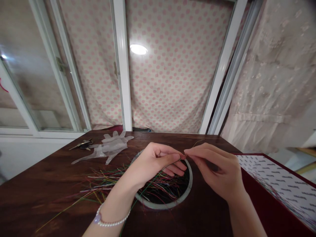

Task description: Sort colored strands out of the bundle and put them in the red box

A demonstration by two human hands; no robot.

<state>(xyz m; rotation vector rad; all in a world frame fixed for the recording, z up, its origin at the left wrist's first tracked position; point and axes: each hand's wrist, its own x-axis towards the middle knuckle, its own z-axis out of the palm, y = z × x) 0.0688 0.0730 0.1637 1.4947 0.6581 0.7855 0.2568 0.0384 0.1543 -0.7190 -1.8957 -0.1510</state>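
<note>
My left hand (pixel 164 159) pinches a thin wire between thumb and forefinger, its other fingers loosely curled. Meeting it at the fingertips, my right hand (pixel 214 168) is closed in a pinch on the same spot. A fine end of the wire (pixel 198 142) sticks up behind the right fingers; the rest of it is mostly hidden. Below the left hand, a bundle of thin coloured wires (pixel 108 179), red, green, yellow and white, lies across a round dark dish with a grey rim (pixel 190 184) and spills onto the table to the left.
On the dark wooden table (pixel 49 184) lie a crumpled clear plastic glove (pixel 111 146) and a bunch of keys (pixel 84 144) at the back left. A dark red open box (pixel 261 197) with a printed white lining holds more wires at the right. Behind stands a curtained sliding window (pixel 172 65).
</note>
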